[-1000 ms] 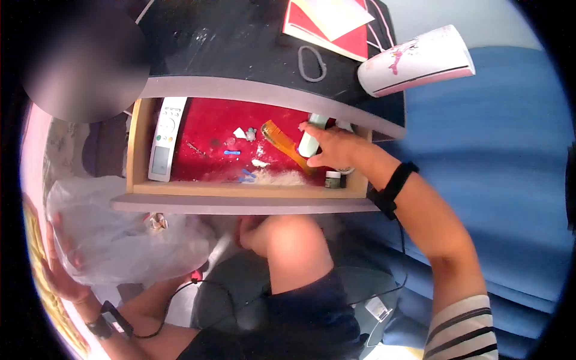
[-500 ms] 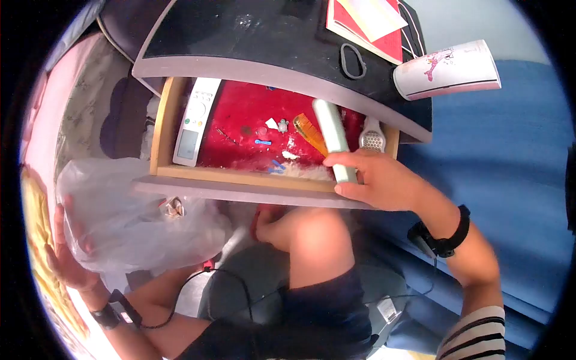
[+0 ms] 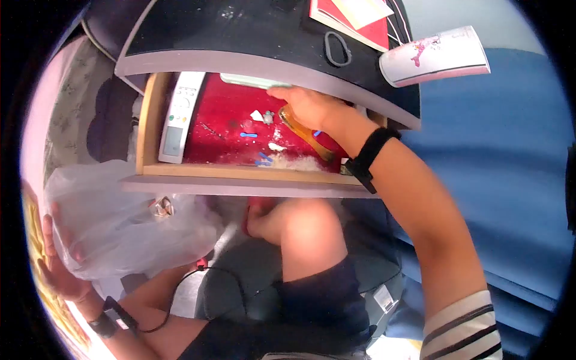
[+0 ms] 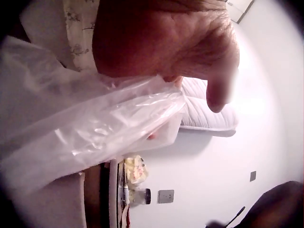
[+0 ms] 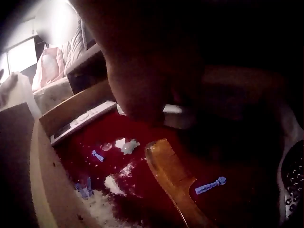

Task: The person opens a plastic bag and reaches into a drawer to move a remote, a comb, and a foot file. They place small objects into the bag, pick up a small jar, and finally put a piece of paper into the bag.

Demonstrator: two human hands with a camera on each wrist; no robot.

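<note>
Upper centre, my right hand (image 3: 312, 111) is clamped on the pale case (image 3: 249, 80), likely to clear the comb (image 3: 300, 128) — lower left, my left hand (image 3: 67, 277), fingers apart, props the bag (image 3: 120, 231)

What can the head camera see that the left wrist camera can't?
Only the head view shows the orange comb, the white remote and the blue cloth.

Only the left wrist view shows the puffy white cushion and the grey wall plate.

Both show the see-through plastic bag and the left hand.
</note>
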